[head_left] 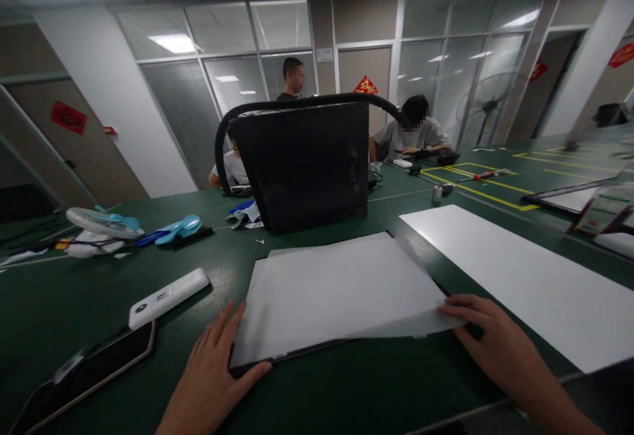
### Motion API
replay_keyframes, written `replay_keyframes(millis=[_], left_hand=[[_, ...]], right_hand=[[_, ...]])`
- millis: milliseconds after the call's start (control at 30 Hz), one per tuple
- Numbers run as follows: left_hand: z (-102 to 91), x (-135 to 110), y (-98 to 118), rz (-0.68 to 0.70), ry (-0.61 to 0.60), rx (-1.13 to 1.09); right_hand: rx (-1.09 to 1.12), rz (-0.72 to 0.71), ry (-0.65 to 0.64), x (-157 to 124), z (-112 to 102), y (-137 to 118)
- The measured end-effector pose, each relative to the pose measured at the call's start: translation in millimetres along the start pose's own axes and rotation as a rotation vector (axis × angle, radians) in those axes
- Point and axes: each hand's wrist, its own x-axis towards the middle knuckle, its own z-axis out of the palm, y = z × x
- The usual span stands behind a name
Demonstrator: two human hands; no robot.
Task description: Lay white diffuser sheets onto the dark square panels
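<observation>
A translucent white sheet lies over a thin dark-edged panel on the table in front of me. The sheet sits a little askew, so the panel's black rim shows at the front left and the far right. My left hand rests at the panel's near left corner, fingers apart, thumb along the front edge. With fingers and thumb pinched together, my right hand holds the sheet's near right corner, which sticks out past the panel.
A large white sheet lies to the right. Behind the panel stands a black box-like unit with a thick hose. At left are a white handheld device, a phone and a small blue fan. Several people are beyond.
</observation>
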Motion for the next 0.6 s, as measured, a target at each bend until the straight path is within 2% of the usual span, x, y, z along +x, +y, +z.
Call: replay_keyframes(millis=[133,333,467,600], left_hand=[[2.6,3,-4,0.095,-0.019,-0.009],[0.5,3,-4,0.248,0.093,-0.027],[-4.6,0,-1,0.298,0.178,0.012],[-4.5,-1,-2,0.370,0.281,0.047]], right_hand=[[-0.014,0.023,-0.107,-2,9,6],[-0.072,0.059,-0.193,-5,15,-1],[-0.096,0.071,-0.180,-6,18,0],[-0.134,0.129,-0.078,-14,5,26]])
